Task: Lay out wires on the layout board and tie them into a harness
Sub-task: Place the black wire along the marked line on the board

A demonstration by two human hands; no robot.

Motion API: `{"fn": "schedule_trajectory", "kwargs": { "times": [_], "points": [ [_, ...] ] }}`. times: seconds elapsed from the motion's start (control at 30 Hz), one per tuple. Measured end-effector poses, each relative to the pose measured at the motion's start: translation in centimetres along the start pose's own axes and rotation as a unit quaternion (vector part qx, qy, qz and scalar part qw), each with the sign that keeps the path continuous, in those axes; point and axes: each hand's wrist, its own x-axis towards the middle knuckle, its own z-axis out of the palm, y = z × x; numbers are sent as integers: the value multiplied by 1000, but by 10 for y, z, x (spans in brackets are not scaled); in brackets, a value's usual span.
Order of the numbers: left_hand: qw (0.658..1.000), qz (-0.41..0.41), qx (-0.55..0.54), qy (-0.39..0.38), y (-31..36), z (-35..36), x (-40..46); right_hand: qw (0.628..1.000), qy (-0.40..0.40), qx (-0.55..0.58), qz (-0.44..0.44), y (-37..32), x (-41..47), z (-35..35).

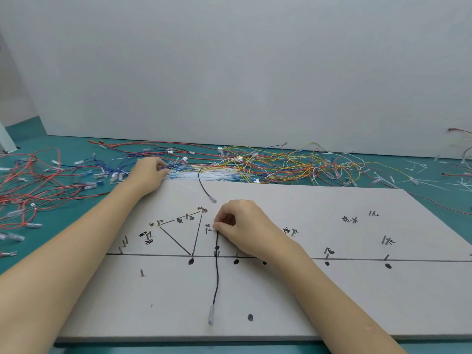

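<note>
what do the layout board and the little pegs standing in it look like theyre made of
Layout board: probably foam or fibre board, matte grey, marker lines on it, thin edge. Pegs: likely metal pins or nails, thin, grey, slightly shiny; too small to be sure.

A plain pale grey-white wall (229, 67) fills the upper half of the view, flat and unmarked, lit evenly by soft light with no hard shadows. It meets a teal-green counter (434, 175) along a straight line. At the far left a second pale panel (15, 93) stands at an angle, with more teal surface showing beside it.
</note>
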Motion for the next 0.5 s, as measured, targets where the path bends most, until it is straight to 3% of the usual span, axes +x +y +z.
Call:
{"fn": "schedule_trajectory", "kwargs": {
  "times": [0.17, 0.33, 0.43, 0.5],
  "points": [
    [999, -11, 15, 28, -9, 0, 6, 1000, 2, -4, -3, 0, 0, 0],
    [998, 37, 16, 40, 11, 2, -1, 1000, -2, 1, 1, -1, 0, 0],
    [997, 54, -52, -14, 39, 8, -9, 1000, -1, 0, 3, -1, 1, -1],
    [996, 52, -31, -70, 58, 13, -15, 1000, 1, 2, 4, -1, 1, -1]
  ]
}}
